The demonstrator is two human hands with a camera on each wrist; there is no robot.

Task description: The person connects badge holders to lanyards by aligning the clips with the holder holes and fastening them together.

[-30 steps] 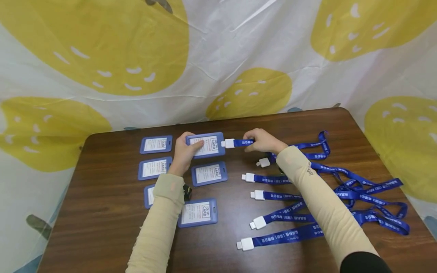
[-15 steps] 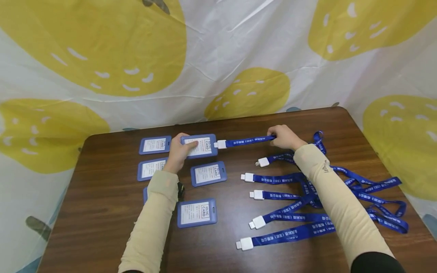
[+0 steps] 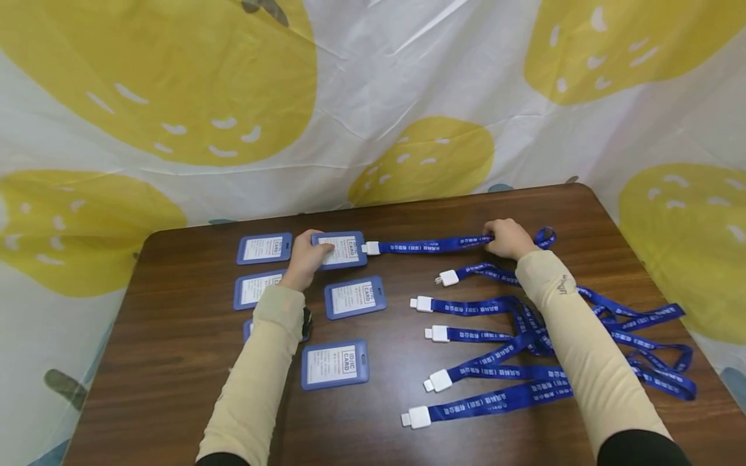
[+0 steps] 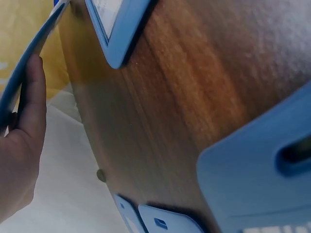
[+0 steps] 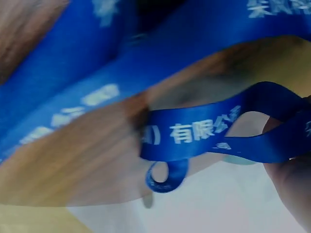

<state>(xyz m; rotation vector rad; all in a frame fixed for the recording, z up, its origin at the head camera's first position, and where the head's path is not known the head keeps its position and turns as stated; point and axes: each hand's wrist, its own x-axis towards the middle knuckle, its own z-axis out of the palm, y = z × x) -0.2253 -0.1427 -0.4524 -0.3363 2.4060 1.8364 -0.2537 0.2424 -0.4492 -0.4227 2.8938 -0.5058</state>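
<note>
In the head view my left hand [image 3: 304, 260] grips a blue ID card holder [image 3: 347, 248] near the table's back edge, thumb over its face. The left wrist view shows this holder [image 4: 25, 63] edge-on, raised off the table beside the fingers. A white clip [image 3: 371, 248] joins its right end to a blue lanyard [image 3: 428, 246] with white lettering. Farther right, my right hand [image 3: 509, 239] pinches the strap, which runs nearly straight between the hands. A small loop of strap [image 3: 545, 237] shows beyond that hand. The right wrist view has the held strap [image 5: 194, 131] by the fingertips.
Several other card holders [image 3: 335, 364] lie on the brown table [image 3: 175, 388], some partly hidden by my left arm. Several blue lanyards with white clips [image 3: 416, 417] lie at right, their straps tangled under my right forearm. A lemon-patterned cloth [image 3: 419, 162] hangs behind.
My right hand has slid right along the strap, away from the clip, leaving a longer straight stretch. My left hand and the card holder have shifted slightly left and lower.
</note>
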